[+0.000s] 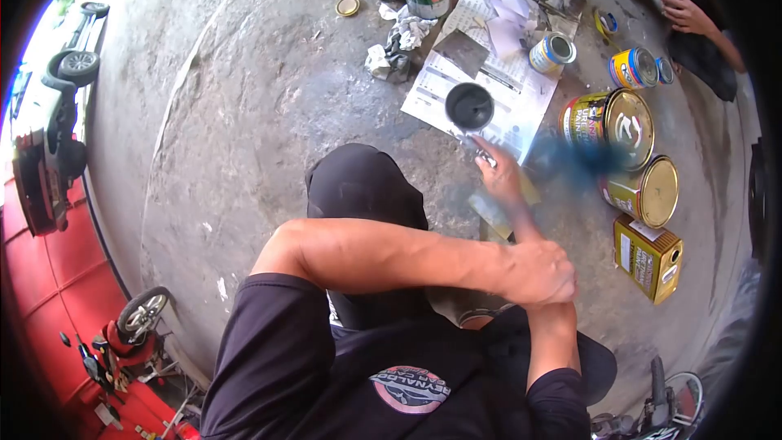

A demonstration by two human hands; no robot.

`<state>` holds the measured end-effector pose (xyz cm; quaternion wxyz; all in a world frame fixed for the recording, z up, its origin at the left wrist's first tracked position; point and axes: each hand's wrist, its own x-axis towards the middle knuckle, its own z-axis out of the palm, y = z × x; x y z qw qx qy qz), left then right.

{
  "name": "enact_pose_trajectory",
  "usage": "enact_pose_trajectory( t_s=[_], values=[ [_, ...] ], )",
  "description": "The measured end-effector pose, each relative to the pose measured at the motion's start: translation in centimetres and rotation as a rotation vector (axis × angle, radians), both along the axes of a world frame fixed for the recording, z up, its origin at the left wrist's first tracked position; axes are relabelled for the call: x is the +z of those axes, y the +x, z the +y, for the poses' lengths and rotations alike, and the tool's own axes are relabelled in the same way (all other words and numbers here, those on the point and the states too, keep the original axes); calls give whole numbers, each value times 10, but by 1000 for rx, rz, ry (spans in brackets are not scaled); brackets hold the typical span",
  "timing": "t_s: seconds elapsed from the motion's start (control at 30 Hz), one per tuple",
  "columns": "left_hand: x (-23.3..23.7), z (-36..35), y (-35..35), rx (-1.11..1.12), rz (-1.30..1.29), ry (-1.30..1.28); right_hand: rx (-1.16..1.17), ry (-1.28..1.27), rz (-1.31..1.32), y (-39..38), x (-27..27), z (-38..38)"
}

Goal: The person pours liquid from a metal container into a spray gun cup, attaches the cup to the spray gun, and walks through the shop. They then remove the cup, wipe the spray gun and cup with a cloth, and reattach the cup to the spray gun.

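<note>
"Left of the cup (454,106), what lay about?"

"Crumpled rags (407,33), a little beyond it, just off the newspaper (521,98)."

"And at the cup itself, which step was in hand?"

"Tending the dark stuff inside, I judged. The cup stood upright on the newspaper, and the right hand (501,175) reached to its near edge."

"What did the next move call for?"

"To my mind, a level cup and a steady wrist; a knock at the edge could have spilled the stuff onto the paper."

"How did the hands lie from it?"

"The right one was just right of the cup, on the side nearer the body, its fingers bent. Something pale showed by them, but I couldn't tell whether they pinched it, or whether they touched the cup."

"The left?"

"Farther right of the cup and much nearer the body, the left hand (542,273) was clamped round the right forearm (555,338), well apart from the cup."

"Anything past that?"

"Right of the cup and a little beyond it, a can (552,53); then big tins (631,130); farthest right, a co-worker's hand (692,16)."
</note>
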<state>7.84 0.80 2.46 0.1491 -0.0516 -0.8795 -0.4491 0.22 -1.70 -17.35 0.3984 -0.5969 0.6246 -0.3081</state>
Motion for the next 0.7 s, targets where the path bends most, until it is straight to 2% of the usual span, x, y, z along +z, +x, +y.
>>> enact_pose_trajectory(
  t_s=[0.07,0.1,0.2,0.23,0.3,0.4,0.43,0.47,0.53,0.6,0.67,0.7],
  values=[
    [4,-5,-1,63,3,28,-159,51,-173,10,1,-4],
    [6,-12,-4,117,13,36,-174,70,-179,14,1,-8],
    [17,-17,-6,110,-9,13,37,-123,-12,10,-1,-13],
    [17,-16,-6,142,24,26,40,-145,2,13,-2,-19],
    [12,-17,-5,113,-13,27,-146,-144,-69,22,-2,-17],
    [1,-12,-6,48,-95,16,-29,-98,-37,11,6,-16],
    [-4,-10,-7,28,-129,-3,1,-191,-23,11,7,-19],
    [-10,-8,-9,28,-126,4,1,-184,-19,14,7,-19],
    [-13,-6,-10,34,-73,-29,-143,-81,-61,24,8,-24],
    [-12,-4,-12,52,-60,-29,-98,-88,-47,21,-3,-24],
    [-11,-12,-11,71,-50,-38,42,-188,6,17,-2,-24],
    [-11,-14,-11,66,-59,-48,-23,-70,-116,22,14,-27]
  ],
)
